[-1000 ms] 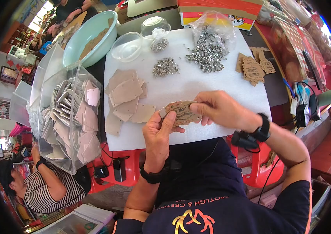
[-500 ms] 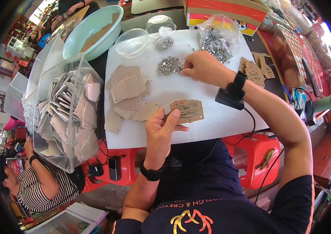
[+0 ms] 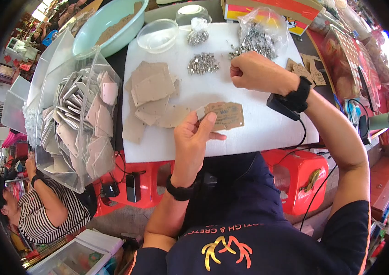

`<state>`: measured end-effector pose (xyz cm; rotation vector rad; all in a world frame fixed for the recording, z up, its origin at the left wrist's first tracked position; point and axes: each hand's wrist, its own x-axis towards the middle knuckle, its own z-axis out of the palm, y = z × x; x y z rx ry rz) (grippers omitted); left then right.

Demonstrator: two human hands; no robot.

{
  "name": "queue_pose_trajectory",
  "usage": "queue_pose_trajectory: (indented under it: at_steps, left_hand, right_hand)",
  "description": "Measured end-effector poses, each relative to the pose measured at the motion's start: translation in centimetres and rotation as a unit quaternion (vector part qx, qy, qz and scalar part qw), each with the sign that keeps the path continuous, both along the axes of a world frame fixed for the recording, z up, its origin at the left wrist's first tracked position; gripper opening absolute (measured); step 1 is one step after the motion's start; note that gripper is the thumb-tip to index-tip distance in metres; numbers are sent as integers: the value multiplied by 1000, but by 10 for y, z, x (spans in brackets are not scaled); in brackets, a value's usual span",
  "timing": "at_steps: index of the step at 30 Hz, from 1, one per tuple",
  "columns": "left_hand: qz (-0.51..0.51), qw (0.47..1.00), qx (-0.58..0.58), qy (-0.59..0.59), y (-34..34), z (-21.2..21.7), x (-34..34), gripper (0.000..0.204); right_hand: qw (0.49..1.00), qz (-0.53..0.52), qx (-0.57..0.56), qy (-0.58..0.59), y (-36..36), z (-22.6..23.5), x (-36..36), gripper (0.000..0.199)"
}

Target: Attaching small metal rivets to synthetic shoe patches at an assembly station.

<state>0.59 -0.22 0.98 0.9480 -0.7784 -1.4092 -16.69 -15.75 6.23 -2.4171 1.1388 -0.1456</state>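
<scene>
Two hands are apart: our left hand (image 3: 193,137) pinches the brown tag (image 3: 224,114), lying sideways, while our closed right hand (image 3: 255,71), at one o'clock, sits nearer the rivets (image 3: 202,63).

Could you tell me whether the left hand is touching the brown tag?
Touching. The head view shows the left hand holding the brown tag at its left edge, thumb on top and fingers beneath, above the white board.
</scene>
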Motion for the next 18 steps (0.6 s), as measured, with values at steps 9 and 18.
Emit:
queue_pose_trajectory:
  at_steps: [9, 18]
  left_hand:
    - [-5, 999, -28, -31, -4, 4, -1, 22]
    - [-45, 994, -46, -92, -7, 21, -5, 23]
  right_hand:
    - [987, 2, -150, 62, 23, -24, -9, 10]
    - [990, 23, -129, 44, 20, -21, -12, 13]
